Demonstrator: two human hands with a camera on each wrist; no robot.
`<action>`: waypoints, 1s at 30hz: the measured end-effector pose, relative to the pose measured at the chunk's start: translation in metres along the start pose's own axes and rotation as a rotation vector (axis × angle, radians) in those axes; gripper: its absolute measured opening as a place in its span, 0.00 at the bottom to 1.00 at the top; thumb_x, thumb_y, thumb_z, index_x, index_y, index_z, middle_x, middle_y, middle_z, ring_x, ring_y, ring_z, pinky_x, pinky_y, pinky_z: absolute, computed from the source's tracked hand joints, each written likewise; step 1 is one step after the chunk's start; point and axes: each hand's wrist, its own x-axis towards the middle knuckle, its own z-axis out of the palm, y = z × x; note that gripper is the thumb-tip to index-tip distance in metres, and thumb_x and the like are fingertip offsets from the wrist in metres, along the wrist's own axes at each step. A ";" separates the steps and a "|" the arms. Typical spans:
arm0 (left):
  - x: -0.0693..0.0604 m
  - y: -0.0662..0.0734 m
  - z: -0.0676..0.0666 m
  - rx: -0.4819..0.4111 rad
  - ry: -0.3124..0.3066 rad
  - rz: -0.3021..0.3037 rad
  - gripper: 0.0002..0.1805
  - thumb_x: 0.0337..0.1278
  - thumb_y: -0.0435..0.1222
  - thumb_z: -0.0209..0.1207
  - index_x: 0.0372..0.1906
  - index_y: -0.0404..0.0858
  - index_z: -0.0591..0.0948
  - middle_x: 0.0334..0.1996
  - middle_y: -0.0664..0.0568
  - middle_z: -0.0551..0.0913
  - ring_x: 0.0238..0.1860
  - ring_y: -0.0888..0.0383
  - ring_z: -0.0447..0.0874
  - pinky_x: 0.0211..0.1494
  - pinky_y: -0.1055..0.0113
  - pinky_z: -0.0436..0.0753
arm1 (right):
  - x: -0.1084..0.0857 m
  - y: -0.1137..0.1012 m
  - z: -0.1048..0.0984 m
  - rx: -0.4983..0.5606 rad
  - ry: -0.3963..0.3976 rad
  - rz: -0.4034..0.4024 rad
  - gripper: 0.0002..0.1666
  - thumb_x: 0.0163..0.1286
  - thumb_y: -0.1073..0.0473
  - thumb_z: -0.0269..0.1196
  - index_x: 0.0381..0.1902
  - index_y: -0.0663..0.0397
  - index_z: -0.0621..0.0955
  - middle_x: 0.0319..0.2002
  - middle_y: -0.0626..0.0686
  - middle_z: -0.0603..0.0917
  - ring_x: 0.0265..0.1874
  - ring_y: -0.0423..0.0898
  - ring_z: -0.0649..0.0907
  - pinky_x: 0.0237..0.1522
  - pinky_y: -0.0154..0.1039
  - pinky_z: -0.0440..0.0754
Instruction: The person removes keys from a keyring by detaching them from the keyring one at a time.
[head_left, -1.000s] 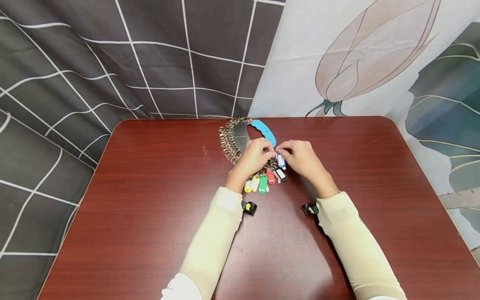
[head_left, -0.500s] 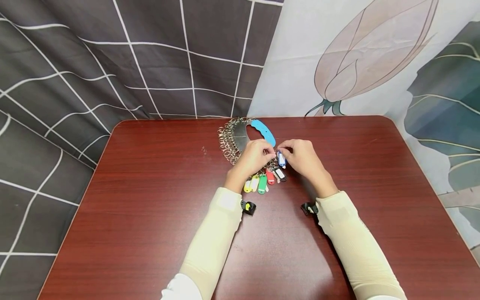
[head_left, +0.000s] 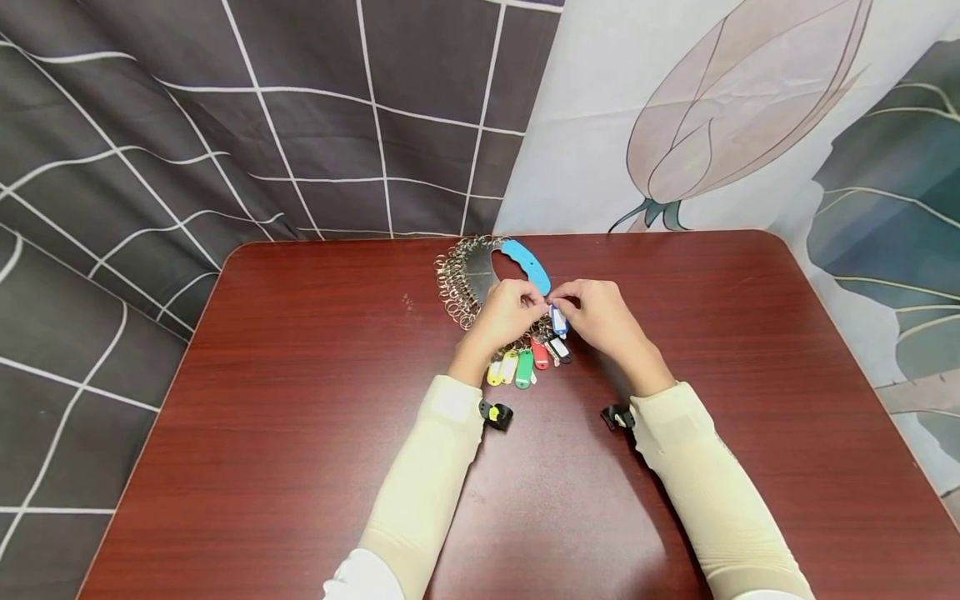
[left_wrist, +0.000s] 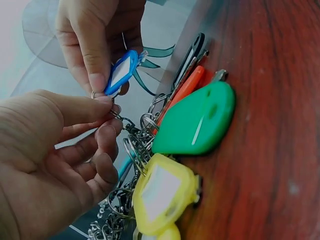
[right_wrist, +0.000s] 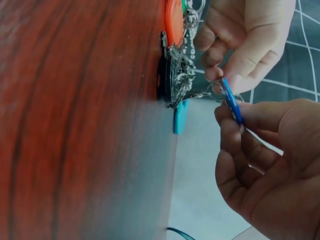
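Between the two hands, above the far part of a reddish-brown table [head_left: 300, 433], a blue key tag [left_wrist: 121, 73] with a white label is held. By the right hand [head_left: 602, 312] it is pinched between thumb and fingertips near its ring end. By the left hand [head_left: 510, 312] a small metal ring [left_wrist: 116, 115] beside the tag is pinched between thumb and forefinger, the remaining fingers being curled beneath; whether the ring is fully passed through anything cannot be told, as the fingertips are in the way.

Close under the hands, a row of other tags is laid out on the tabletop: two yellow tags [head_left: 502, 368], a green tag [head_left: 524, 369], a red tag [head_left: 540, 356] and a black tag [head_left: 558, 349], the last lying nearest the blue one. By these the near side of the work is crowded, and small keys can be seen beside some of them.

Beyond the left hand, a grey metal plate [head_left: 480, 271] is fringed along its curved edge by many chained rings [head_left: 452, 287] and fitted with a light-blue handle [head_left: 527, 265]. Its lower part is hidden by the left hand. Behind the table, a dark gridded cloth [head_left: 322, 108] and a white floral cloth [head_left: 581, 125] are hung.
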 end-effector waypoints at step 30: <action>-0.003 0.000 -0.002 0.046 -0.042 0.001 0.08 0.62 0.38 0.67 0.28 0.42 0.87 0.25 0.55 0.85 0.28 0.62 0.78 0.38 0.71 0.76 | 0.000 0.002 0.001 -0.015 -0.022 0.065 0.09 0.74 0.62 0.63 0.41 0.59 0.90 0.36 0.57 0.91 0.32 0.51 0.81 0.37 0.43 0.75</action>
